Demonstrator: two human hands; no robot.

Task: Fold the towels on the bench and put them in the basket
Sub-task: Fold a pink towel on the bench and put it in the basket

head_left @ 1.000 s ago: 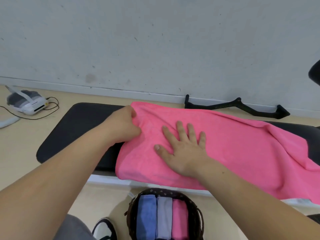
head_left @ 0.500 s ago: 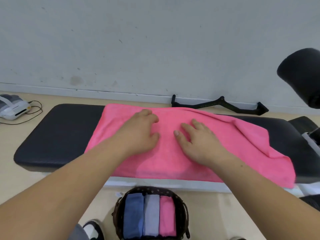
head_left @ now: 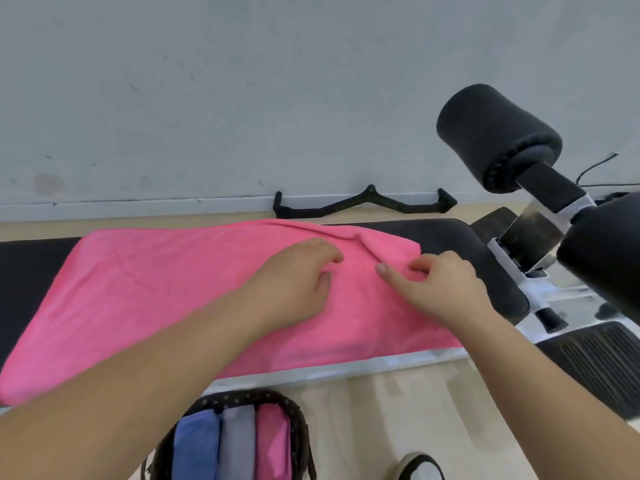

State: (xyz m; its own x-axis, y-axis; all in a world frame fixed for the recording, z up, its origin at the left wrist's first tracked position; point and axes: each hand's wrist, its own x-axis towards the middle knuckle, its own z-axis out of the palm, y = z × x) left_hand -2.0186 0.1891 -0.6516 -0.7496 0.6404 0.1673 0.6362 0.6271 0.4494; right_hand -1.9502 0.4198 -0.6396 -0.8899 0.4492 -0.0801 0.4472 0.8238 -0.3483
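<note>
Right hand [head_left: 446, 289] pinches a fold of the pink towel [head_left: 156, 289] (thumb outstretched); left hand [head_left: 298, 278] rests palm-down on it, fingers loosely bent.

Forearms extended, left hand [head_left: 298, 282] palm down, right hand [head_left: 440, 289] fingers curled, thumb out.

Light is bright, soft and even, without hard shadows; only a faint sheen lies on the black foam roller [head_left: 495, 133]. Everything looks a little soft (fine texture is smeared). The wide lens bends the baseboard [head_left: 138, 201] slightly.
</note>
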